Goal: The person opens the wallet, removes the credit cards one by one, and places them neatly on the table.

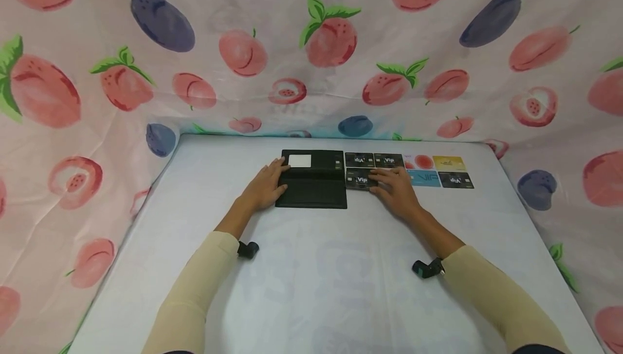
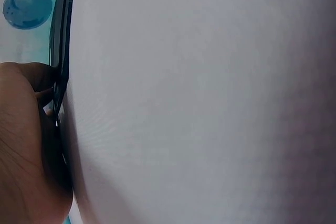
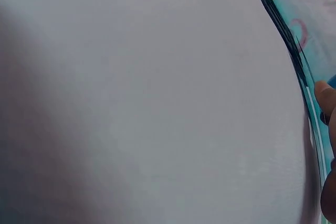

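An unfolded black card wallet (image 1: pixel 311 194) lies on the white table, with a white card (image 1: pixel 299 161) in its upper panel. My left hand (image 1: pixel 265 185) holds the wallet's left edge, thumb on the lower panel and fingers by the upper one. My right hand (image 1: pixel 396 192) pinches the right end of a black Vip card (image 1: pixel 358 179), just right of the wallet. In the right wrist view, a thin card edge (image 3: pixel 305 60) stands tilted by the thumb. The right hand partly covers the card row there.
Beside the wallet, two rows hold more cards: black Vip cards (image 1: pixel 388 160), a peach-print card (image 1: pixel 419 162), a gold card (image 1: pixel 449 164) and a blue VIP card (image 1: pixel 424 178). A fruit-print cloth (image 1: pixel 287 35) hangs behind the white tabletop (image 1: pixel 331 278).
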### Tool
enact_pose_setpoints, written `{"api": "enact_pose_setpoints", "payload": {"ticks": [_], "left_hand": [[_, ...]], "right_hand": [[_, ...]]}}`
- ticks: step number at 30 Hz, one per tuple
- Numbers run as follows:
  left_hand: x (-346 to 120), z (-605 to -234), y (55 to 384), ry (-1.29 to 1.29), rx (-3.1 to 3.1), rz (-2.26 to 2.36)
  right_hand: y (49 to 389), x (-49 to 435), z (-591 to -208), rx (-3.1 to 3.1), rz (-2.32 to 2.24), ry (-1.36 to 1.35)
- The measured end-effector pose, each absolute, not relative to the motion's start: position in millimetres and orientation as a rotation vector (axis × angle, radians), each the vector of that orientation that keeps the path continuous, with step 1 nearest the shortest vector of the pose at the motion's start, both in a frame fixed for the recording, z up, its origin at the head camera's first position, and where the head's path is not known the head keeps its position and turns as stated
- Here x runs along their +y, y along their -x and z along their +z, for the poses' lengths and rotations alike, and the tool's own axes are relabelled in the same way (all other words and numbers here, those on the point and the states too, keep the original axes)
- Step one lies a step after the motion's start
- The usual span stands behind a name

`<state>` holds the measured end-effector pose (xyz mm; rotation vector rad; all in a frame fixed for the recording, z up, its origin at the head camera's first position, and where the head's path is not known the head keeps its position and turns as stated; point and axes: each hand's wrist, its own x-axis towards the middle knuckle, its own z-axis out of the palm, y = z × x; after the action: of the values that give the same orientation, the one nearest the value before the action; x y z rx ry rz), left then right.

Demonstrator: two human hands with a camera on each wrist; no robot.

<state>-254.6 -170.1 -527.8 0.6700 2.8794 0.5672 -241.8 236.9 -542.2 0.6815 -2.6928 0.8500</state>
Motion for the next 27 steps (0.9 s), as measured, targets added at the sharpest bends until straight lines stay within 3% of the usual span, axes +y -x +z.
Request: {"api": "enact_pose_setpoints", "payload": {"ticks": [27], "left_hand": [[-171,-528,254,-0.671,2.882,0.59]], "right_hand": [[223,248,-549,-2.648,0.9,-0.744]]}}
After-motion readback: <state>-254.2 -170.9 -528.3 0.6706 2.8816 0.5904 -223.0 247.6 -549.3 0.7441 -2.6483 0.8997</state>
